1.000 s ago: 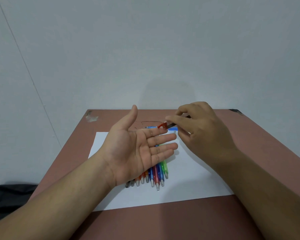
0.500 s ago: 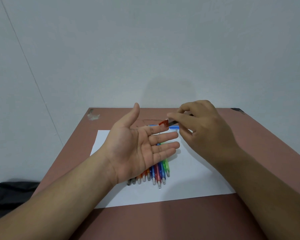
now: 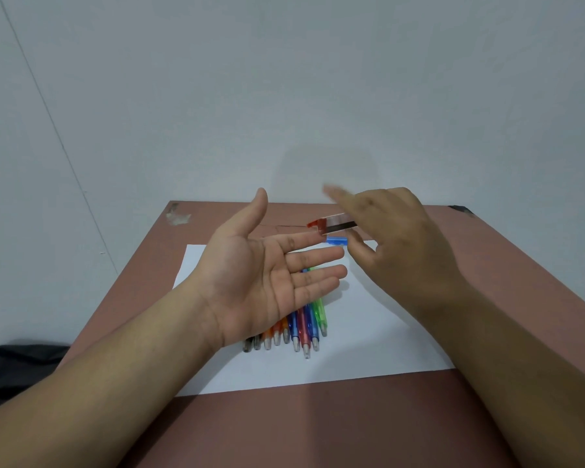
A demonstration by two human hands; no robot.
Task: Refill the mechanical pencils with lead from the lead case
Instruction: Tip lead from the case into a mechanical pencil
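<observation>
The lead case [image 3: 335, 225], clear with a red cap at its left end and dark leads showing inside, is held in the air above the far part of the tabletop [image 3: 487, 298], its capped end just over the fingertips of the left hand [image 3: 267, 282]. The right hand [image 3: 395, 244] pinches the case by its right end; half a second ago its forefinger lay along the case, and now that finger is lifted and blurred, as if tapping. That reads as an effort to shake leads out into the palm, though none is visible there yet. The left hand's grip is spread flat, palm up, holding nothing, much as before. Beneath it the pencils [image 3: 301, 325] lie side by side, tips toward the person, on a white sheet [image 3: 368, 332]. A blue piece [image 3: 335, 240] lies just under the case.
</observation>
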